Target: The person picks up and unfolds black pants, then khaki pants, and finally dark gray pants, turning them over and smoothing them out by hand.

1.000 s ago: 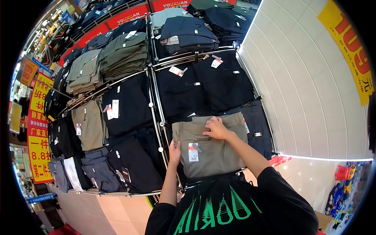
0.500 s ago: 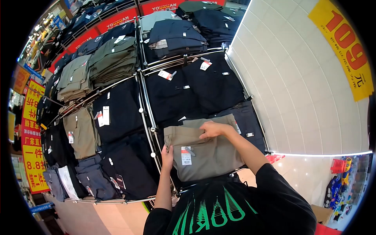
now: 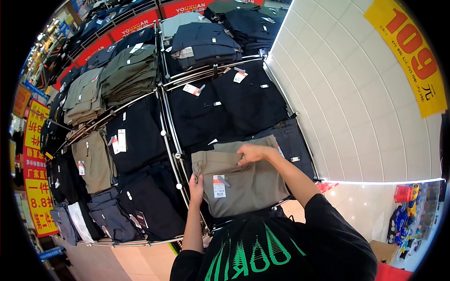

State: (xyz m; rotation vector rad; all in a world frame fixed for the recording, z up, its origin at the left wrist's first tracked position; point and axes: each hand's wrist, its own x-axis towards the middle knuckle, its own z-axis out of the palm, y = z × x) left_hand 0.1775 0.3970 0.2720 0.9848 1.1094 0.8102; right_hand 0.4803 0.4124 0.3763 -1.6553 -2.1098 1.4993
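Folded khaki trousers lie in front of me on the near section of the rack, a price tag and a grey security tag on their front. My left hand is closed on their left edge, thumb on top. Higher up, my right hand pinches the fabric near the upper edge, its fingers curled in. Behind them shows more khaki cloth, and dark grey trousers sit to the right.
Metal rails divide the rack. Black trousers lie beyond my hands, and stacked olive trousers stand farther left. A white tiled panel rises on the right, carrying a yellow price sign.
The whole view has shifted slightly, so the rack appears a little farther left. Both hands keep nearly the same places on the khaki trousers.
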